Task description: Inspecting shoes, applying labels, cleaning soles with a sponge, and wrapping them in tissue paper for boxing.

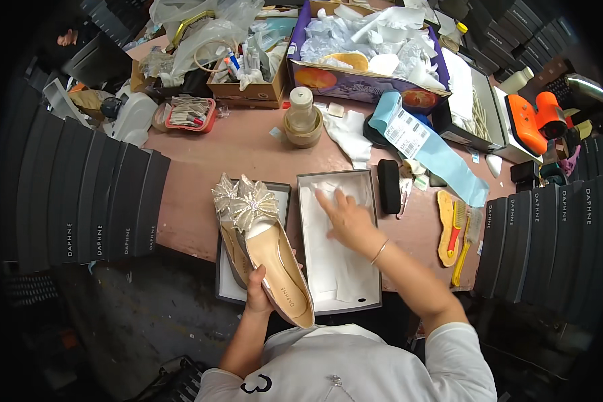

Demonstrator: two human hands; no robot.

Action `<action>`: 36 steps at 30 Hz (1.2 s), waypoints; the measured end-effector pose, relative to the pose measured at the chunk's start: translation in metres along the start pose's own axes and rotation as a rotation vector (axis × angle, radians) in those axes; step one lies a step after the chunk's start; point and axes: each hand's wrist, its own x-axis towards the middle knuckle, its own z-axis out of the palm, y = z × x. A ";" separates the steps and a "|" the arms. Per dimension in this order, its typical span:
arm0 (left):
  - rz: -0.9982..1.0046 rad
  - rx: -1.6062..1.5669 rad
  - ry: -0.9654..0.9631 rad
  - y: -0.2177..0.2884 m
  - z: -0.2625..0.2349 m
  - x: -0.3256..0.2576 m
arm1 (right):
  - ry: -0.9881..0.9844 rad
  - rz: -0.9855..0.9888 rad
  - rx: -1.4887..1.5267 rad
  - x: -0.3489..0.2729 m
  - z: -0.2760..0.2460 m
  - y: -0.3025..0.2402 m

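Note:
My left hand (257, 295) grips a pale gold flat shoe (283, 271) near its heel, toe pointing away from me. A large glittery bow (253, 204) covers its toe. The matching shoe (232, 251) sits just left of it, partly hidden; I cannot tell whether my fingers hold it too. Beneath the pair lies a grey box part (285, 197), lid or base unclear. To the right, an open shoebox (380, 258) is lined with white tissue paper (335, 268). Over its upper part is my right hand (350, 222), fingers spread and holding nothing.
Stacked dark shoeboxes flank me at left (80, 194) and right (549, 234). A black brush-like block (388, 187), brushes (457, 228) and a blue label strip (442, 161) lie right. Behind stand a bottle in a bowl (302, 120) and a purple carton (368, 84) of crumpled paper.

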 end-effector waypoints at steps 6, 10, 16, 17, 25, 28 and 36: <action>-0.006 -0.026 0.005 0.000 0.007 0.005 | 0.001 -0.033 0.286 -0.065 0.045 -0.023; -0.025 -0.034 -0.076 -0.001 0.008 0.000 | 0.195 -0.073 0.455 -0.084 -0.019 -0.035; -0.103 -0.004 -0.254 -0.025 0.039 0.013 | -0.049 -0.192 0.317 -0.080 0.014 -0.008; -0.088 0.014 -0.248 -0.023 0.046 0.013 | -0.024 -0.206 0.385 -0.075 -0.007 -0.003; -0.177 0.159 -0.069 -0.072 0.053 0.051 | 0.292 -0.065 0.469 0.024 -0.162 0.085; -0.213 0.183 0.021 -0.076 0.039 0.038 | 0.291 0.045 0.449 0.067 -0.182 0.108; -0.162 0.311 0.106 -0.071 0.037 0.033 | 0.302 0.188 -0.099 0.104 -0.054 0.177</action>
